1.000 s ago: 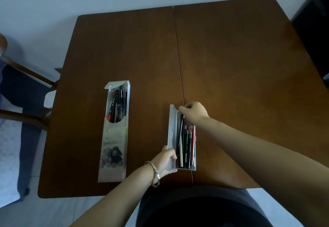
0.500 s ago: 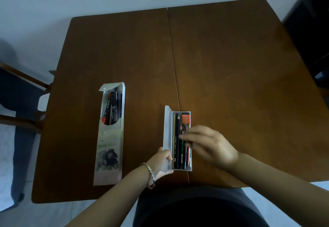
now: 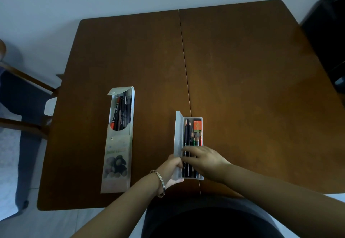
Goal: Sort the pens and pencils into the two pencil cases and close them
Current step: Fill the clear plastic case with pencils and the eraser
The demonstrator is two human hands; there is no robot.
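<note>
Grey pencil case (image 3: pixel 178 135) under both hands.

Two cases are seen on a brown bench (image 3: pixel 242 88). The left case (image 3: pixel 116 159), a flat sleeve with its flap raised, is filled with pens (image 3: pixel 120 112). The right case (image 3: pixel 178 135), a grey box with its lid stood open, holds pencils (image 3: pixel 188 133) and an orange eraser (image 3: pixel 197 125). Its near left corner is gripped by the left hand (image 3: pixel 172 170), a bracelet (image 3: pixel 159 182) being worn on that wrist. The right hand (image 3: pixel 204 160) is laid flat across the pencils.
</note>
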